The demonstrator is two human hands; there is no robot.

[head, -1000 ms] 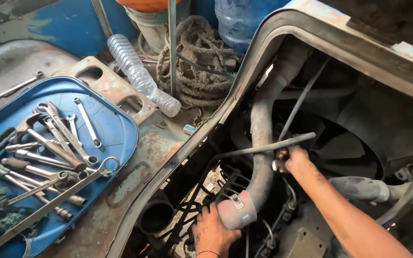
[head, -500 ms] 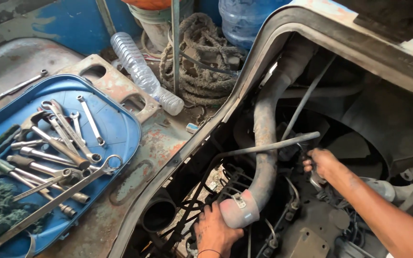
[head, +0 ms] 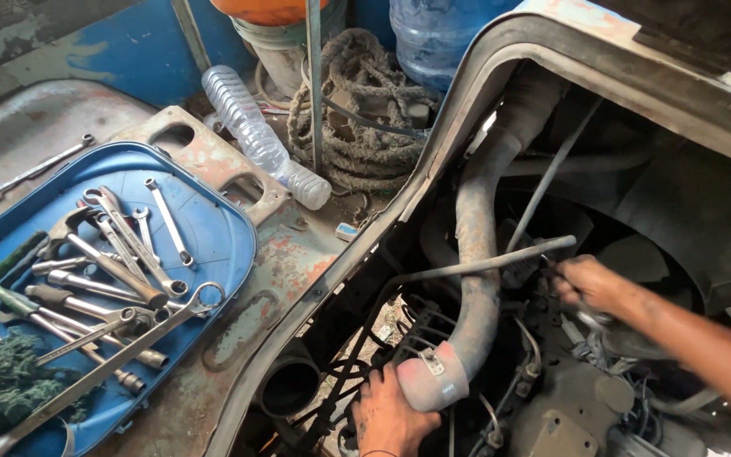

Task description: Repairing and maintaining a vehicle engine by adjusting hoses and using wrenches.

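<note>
The lower end of the grey radiator hose (head: 475,279) is gripped at six o'clock by the closed left hand (head: 389,415), seemingly to steady it. At three o'clock, the right hand (head: 587,286) is closed around small engine parts beside a metal rod (head: 484,265).

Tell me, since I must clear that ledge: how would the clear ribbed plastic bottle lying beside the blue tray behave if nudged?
The clear ribbed plastic bottle lies on its side on the rusty metal ledge, so it would probably roll. It looks empty, so likely light and easily knocked away. Its thin ribbed wall would probably dent under a firm squeeze.
</note>
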